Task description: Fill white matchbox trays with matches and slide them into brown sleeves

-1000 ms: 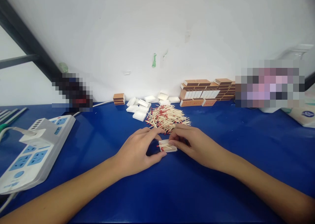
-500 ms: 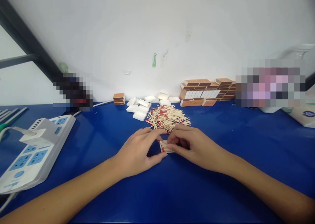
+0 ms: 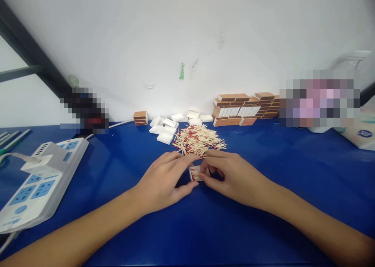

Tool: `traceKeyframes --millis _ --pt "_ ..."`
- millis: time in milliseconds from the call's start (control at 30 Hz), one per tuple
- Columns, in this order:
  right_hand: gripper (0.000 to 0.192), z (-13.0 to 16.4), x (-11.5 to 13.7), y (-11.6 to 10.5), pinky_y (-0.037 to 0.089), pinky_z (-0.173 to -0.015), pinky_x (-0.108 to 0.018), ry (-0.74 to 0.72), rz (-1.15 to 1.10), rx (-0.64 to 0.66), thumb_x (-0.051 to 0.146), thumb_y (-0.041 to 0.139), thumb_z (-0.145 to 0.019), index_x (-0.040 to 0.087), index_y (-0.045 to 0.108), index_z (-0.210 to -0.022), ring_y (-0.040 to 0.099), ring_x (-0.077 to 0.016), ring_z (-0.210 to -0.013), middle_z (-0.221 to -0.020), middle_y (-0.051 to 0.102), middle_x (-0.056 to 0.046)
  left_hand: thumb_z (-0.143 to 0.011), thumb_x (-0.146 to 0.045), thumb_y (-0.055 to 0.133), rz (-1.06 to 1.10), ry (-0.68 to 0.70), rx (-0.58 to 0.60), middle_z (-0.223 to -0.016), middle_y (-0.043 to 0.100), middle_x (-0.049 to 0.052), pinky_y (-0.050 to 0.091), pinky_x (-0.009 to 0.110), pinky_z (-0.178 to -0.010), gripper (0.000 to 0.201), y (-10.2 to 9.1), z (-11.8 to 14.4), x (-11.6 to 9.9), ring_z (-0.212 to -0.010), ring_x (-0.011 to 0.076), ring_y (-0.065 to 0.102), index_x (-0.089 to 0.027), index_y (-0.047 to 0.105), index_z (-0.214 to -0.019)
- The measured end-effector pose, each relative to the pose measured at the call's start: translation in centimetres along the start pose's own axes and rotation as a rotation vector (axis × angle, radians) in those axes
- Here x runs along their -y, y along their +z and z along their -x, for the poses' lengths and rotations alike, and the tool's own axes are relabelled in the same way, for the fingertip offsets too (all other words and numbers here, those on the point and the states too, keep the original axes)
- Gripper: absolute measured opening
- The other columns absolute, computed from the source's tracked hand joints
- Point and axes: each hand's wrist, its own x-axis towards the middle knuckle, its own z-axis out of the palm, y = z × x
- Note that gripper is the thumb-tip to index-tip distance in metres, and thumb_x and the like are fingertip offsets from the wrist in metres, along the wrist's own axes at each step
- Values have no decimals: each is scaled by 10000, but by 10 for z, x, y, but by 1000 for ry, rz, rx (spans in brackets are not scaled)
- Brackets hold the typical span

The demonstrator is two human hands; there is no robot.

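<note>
A small white matchbox tray [image 3: 192, 174] lies on the blue table between my hands, with red-tipped matches [image 3: 195, 174] inside. My left hand [image 3: 164, 179] curves around the tray's left end, thumb at its near edge and index finger at its far side. Thumb and fingertips of my right hand [image 3: 231, 173] are pinched together over the tray's right part, on matches there; the fingers partly hide them. Just beyond both hands spreads a loose heap of matches [image 3: 199, 138], red heads pointing various ways.
White empty trays [image 3: 165, 137] lie left of the heap, near the wall. A small matchbox stack [image 3: 140, 117] stands further left. Several matchboxes [image 3: 234, 121] are piled at the back right. A white power strip [image 3: 55, 189] occupies the left side; a tissue pack [image 3: 359, 132] sits far right.
My right fingertips have shifted slightly within the tray, uncovering more of its right end. My left hand stays around the tray. The whole view has moved a little.
</note>
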Motion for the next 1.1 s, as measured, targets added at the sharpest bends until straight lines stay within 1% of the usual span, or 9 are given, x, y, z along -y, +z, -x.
traceKeyframes --millis 100,200,400,500,567,700,800,933,1100 --pt "162 0 -1 0 428 -631 -271 18 2 21 240 717 -971 192 698 -818 611 -137 -719 -846 656 -9 -985 -276 698 -57 63 -14 -1112 754 83 566 420 -894 498 -1 1 0 -1000 251 687 -172 483 -1422" --pt "133 0 -1 2 443 -650 -269 27 -8 31 241 741 -964 196 714 -841 630 -148 -756 -857 662 -12 -989 -278 693 -112 129 -23 -1099 749 109 575 412 -874 495 -2 0 -3 -977 251 694 -130 492 -1417" --pt "145 0 6 1 447 -620 -269 57 11 60 216 719 -969 186 703 -828 621 -151 -714 -821 650 -13 -1003 -248 661 -158 187 -50 -1028 752 104 581 395 -835 440 -5 -4 -9 -947 249 703 -108 510 -1391" --pt "118 2 7 0 475 -634 -276 46 22 108 213 709 -975 178 701 -863 624 -150 -699 -831 647 -11 -1002 -265 669 -143 170 -43 -1024 750 101 580 392 -820 451 -5 -4 -9 -932 245 702 -108 511 -1394" --pt "109 2 4 -1 498 -656 -284 3 48 128 220 702 -985 172 697 -887 647 -160 -724 -869 656 -21 -997 -274 678 -123 155 -36 -1037 747 102 579 395 -820 474 -4 -3 -9 -931 245 700 -109 504 -1406" --pt "161 3 -2 -3 527 -675 -299 -100 141 136 239 655 -1023 159 690 -887 687 -182 -767 -943 676 -59 -989 -296 688 -65 96 -3 -1034 741 87 578 402 -820 514 -2 0 -6 -919 242 692 -138 482 -1432" --pt "131 3 -5 -8 533 -692 -294 -128 151 133 212 636 -1031 165 703 -929 697 -181 -788 -971 693 -62 -984 -321 694 -23 40 28 -1051 744 80 577 414 -830 530 -2 1 -5 -923 246 691 -162 475 -1440" --pt "120 3 -7 -11 507 -685 -290 -128 142 127 183 625 -1029 174 724 -962 687 -172 -775 -965 702 -51 -969 -332 716 32 -14 46 -1119 756 75 573 426 -881 556 -1 1 -4 -974 254 704 -198 467 -1448" --pt "197 1 -10 -13 437 -636 -291 -106 175 56 214 605 -1035 178 686 -859 625 -165 -712 -861 679 -39 -954 -313 732 66 -39 24 -1150 767 55 567 433 -927 564 0 0 -2 -989 244 712 -219 468 -1444"
